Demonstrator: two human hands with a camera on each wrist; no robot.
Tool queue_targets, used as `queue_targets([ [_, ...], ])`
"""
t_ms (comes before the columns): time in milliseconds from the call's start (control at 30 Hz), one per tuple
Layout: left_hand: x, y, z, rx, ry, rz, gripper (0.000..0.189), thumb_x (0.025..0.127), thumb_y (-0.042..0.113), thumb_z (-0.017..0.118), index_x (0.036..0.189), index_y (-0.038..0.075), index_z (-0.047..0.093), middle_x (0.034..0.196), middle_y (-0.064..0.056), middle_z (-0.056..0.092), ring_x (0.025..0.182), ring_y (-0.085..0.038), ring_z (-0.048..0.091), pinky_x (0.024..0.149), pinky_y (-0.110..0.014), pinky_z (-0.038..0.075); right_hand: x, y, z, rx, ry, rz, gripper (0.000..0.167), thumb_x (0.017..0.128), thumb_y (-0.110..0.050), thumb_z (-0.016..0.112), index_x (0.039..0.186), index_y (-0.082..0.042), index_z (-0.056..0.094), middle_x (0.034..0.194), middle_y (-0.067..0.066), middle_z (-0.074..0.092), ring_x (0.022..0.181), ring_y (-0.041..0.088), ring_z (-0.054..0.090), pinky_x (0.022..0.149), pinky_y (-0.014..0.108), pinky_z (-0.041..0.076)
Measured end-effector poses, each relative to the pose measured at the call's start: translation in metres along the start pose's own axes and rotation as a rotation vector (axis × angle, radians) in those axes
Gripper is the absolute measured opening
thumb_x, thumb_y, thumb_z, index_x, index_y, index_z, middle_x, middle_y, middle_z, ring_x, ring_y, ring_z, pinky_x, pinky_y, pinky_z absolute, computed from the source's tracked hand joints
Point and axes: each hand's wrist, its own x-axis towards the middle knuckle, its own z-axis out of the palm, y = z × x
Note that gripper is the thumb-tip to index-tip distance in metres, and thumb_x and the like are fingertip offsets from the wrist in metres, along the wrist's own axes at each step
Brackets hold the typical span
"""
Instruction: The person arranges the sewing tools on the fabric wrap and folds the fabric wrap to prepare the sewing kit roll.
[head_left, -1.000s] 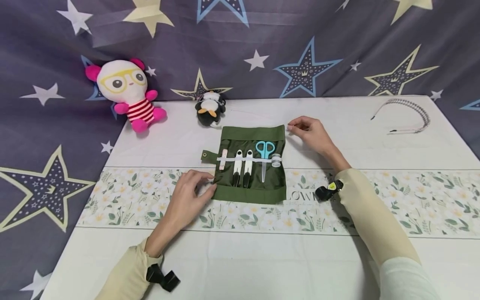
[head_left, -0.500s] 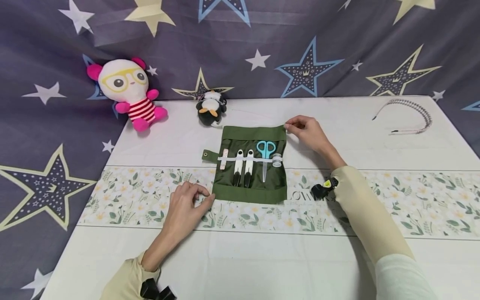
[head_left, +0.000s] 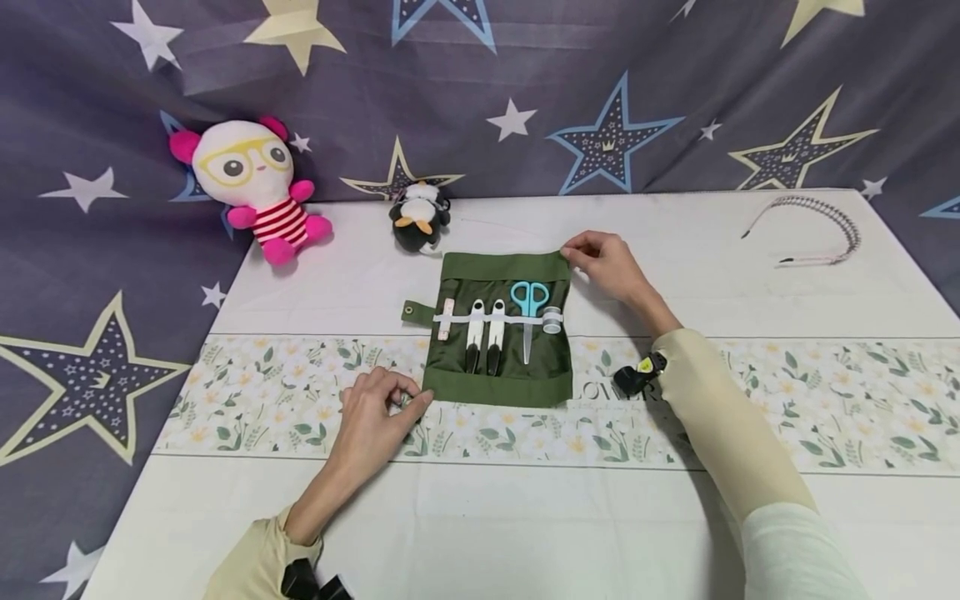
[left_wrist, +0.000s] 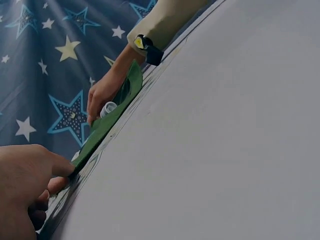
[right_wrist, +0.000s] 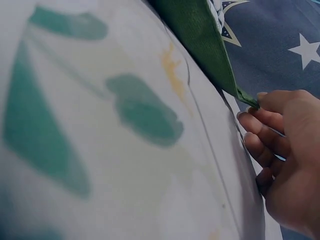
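A green fabric roll-up pouch (head_left: 498,390) lies unfolded on the table, its snap tab (head_left: 417,313) out to the left. A white elastic band across it holds a small pale pink strip (head_left: 446,320), two slim white tools with black ends (head_left: 476,333), scissors (head_left: 527,342) with blue handles and a small clear cylinder (head_left: 552,321). My left hand (head_left: 375,417) pinches the pouch's near left corner between thumb and index finger. At the far right corner, my right hand (head_left: 611,265) pinches the fabric; the right wrist view shows that corner (right_wrist: 246,98) between thumb and fingers.
A pink and white plush toy (head_left: 262,192) sits at the back left, with a penguin plush (head_left: 420,218) behind the pouch. A headband (head_left: 832,218) lies at the back right. A star-patterned curtain (head_left: 510,75) hangs behind the white table (head_left: 487,533).
My right hand has moved left onto the far right corner and pinches it. My left hand has slid down the left edge to the near left corner. The pouch lies nearly as before.
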Motion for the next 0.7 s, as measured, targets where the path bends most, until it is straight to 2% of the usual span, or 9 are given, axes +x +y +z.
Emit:
queue_targets([
  [233, 0.0001, 0.0008, -0.0005, -0.030, -0.012, -0.001, 0.015, 0.091, 0.019, 0.081, 0.081, 0.016, 0.070, 0.079, 0.000, 0.050, 0.077, -0.020, 0.040, 0.076, -0.039, 0.025, -0.0005, -0.0018, 0.0015, 0.000, 0.005, -0.002, 0.022, 0.106, -0.013, 0.061, 0.114, 0.004, 0.072, 0.096, 0.017, 0.069, 0.075, 0.018, 0.054, 0.062, 0.026, 0.040],
  [700, -0.0001, 0.0005, -0.0012, -0.013, -0.002, 0.023, 0.017, 0.092, 0.019, 0.081, 0.079, 0.016, 0.069, 0.078, 0.001, 0.050, 0.077, -0.020, 0.040, 0.076, -0.039, 0.026, -0.0007, -0.0038, 0.0013, -0.016, 0.001, 0.019, 0.022, 0.105, -0.006, 0.057, 0.118, 0.004, 0.072, 0.099, 0.019, 0.070, 0.072, 0.019, 0.050, 0.060, 0.027, 0.038],
])
